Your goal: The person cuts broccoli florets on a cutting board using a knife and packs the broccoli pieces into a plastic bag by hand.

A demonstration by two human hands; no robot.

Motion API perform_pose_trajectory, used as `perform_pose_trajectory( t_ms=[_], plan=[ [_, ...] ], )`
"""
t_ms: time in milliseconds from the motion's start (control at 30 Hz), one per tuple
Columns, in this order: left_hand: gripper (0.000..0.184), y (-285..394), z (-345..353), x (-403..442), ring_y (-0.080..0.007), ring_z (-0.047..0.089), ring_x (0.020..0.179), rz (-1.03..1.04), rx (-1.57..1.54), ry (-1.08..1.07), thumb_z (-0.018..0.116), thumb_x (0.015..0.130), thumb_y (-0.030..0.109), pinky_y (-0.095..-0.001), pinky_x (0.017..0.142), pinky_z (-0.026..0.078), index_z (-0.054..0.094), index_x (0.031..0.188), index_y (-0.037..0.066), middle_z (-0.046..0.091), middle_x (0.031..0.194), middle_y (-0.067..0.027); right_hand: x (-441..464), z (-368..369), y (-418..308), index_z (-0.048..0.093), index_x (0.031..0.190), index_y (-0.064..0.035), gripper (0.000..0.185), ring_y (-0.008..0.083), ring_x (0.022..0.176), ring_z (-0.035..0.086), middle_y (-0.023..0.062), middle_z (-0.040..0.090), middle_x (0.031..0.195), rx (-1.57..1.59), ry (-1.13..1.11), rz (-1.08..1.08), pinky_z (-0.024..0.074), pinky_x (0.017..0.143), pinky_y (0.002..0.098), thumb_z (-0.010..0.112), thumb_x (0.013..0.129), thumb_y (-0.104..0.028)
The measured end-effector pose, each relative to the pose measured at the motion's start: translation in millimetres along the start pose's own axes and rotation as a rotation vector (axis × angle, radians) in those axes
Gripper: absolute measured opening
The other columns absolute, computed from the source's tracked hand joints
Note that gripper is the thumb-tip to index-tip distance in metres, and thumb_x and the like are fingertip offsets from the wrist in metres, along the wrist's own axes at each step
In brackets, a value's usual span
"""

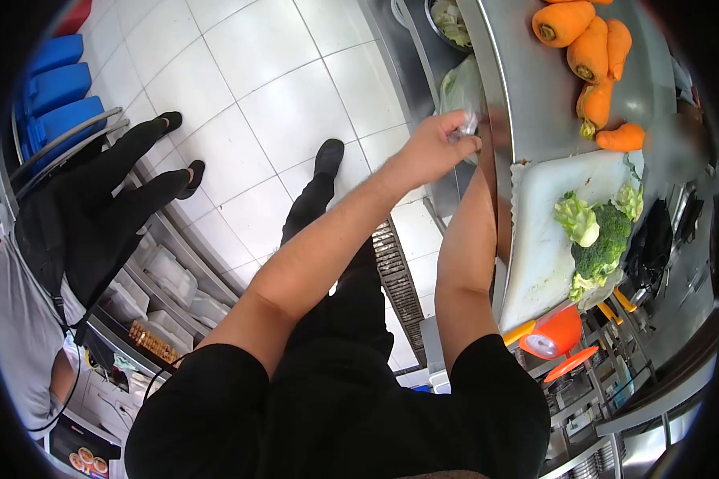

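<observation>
My left hand (439,149) is closed, thumb against fingers, on the gathered top of a clear plastic bag (460,86). Pale green contents show through the bag, which hangs or rests beside the counter's edge, over the lower shelf. My right forearm reaches up to the same spot, but its hand is hidden around the left hand and the counter edge. On the steel counter (527,96) nearest my hands lies a white cutting board (531,231). It carries broccoli (611,235) with thick, pale green stalk pieces (575,217).
Several carrots (589,49) lie beyond the board. Near me are an orange-and-white object (553,334) and yellow handles. A bowl of cut leaves (450,22) sits on the lower shelf. Another person (80,207) stands at left by blue bins (64,88). A floor drain grate (399,279) runs below.
</observation>
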State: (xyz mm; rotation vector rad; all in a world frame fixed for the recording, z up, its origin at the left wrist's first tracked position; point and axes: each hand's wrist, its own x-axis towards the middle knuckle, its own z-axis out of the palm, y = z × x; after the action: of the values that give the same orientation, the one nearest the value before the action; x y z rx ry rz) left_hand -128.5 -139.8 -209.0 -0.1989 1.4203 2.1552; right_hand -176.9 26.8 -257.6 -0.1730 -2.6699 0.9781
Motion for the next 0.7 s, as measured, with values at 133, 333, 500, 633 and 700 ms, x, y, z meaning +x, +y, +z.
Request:
perform_pose_trajectory(
  t_ms=[133, 333, 500, 633, 700],
  plan=[
    [0.027, 2.4, -1.3, 2.5, -0.0087, 0.069, 0.101, -0.009, -0.061, 0.004, 0.073, 0.102, 0.010, -0.0279, 0.090, 0.055, 0.074, 0.128, 0.003, 0.076, 0.108, -0.0002, 7.2, -1.8, 4.3, 0.071, 0.129, 0.0011, 0.032, 0.0264, 0.109, 0.073, 0.0143, 0.076, 0.122, -0.016, 0.001, -0.009, 0.0559, 0.096, 0.0403, 0.070, 0.103, -0.018],
    [0.029, 0.4, -8.5, 9.0, -0.0075, 0.064, 0.093, -0.018, 0.020, 0.026, 0.073, 0.100, 0.014, -0.0264, 0.082, 0.051, 0.075, 0.128, 0.005, 0.075, 0.103, 0.0004, -2.8, -7.2, 7.4, 0.071, 0.128, 0.0010, 0.031, 0.0268, 0.109, 0.073, 0.0144, 0.077, 0.121, -0.068, 0.060, -0.046, 0.0559, 0.097, 0.0408, 0.071, 0.102, -0.017],
    [0.034, -1.4, -20.5, 8.7, -0.0084, 0.060, 0.086, 0.021, 0.061, 0.043, 0.073, 0.097, 0.016, -0.0288, 0.077, 0.049, 0.076, 0.129, 0.006, 0.071, 0.094, 0.0009, -14.4, -28.7, 3.6, 0.072, 0.127, 0.0009, 0.031, 0.0272, 0.109, 0.073, 0.0145, 0.077, 0.121, -0.149, 0.148, -0.093, 0.0559, 0.097, 0.0412, 0.072, 0.101, -0.016],
    [0.025, -10.4, -21.5, 6.3, -0.0093, 0.057, 0.078, 0.078, 0.083, 0.031, 0.071, 0.094, 0.016, -0.0318, 0.069, 0.047, 0.074, 0.116, 0.003, 0.068, 0.088, 0.0001, -22.5, -44.1, -1.0, 0.072, 0.126, 0.0008, 0.030, 0.0275, 0.109, 0.073, 0.0146, 0.077, 0.120, -0.197, 0.156, -0.126, 0.0558, 0.097, 0.0415, 0.072, 0.100, -0.015],
    [0.025, -15.5, -17.2, 5.8, -0.0107, 0.058, 0.075, 0.102, 0.125, 0.037, 0.071, 0.093, 0.017, -0.0323, 0.067, 0.047, 0.072, 0.113, 0.004, 0.068, 0.087, -0.0007, -27.9, -48.8, 0.1, 0.072, 0.125, 0.0008, 0.030, 0.0277, 0.109, 0.073, 0.0146, 0.077, 0.120, -0.219, 0.144, -0.132, 0.0558, 0.097, 0.0417, 0.072, 0.100, -0.014]
  ],
)
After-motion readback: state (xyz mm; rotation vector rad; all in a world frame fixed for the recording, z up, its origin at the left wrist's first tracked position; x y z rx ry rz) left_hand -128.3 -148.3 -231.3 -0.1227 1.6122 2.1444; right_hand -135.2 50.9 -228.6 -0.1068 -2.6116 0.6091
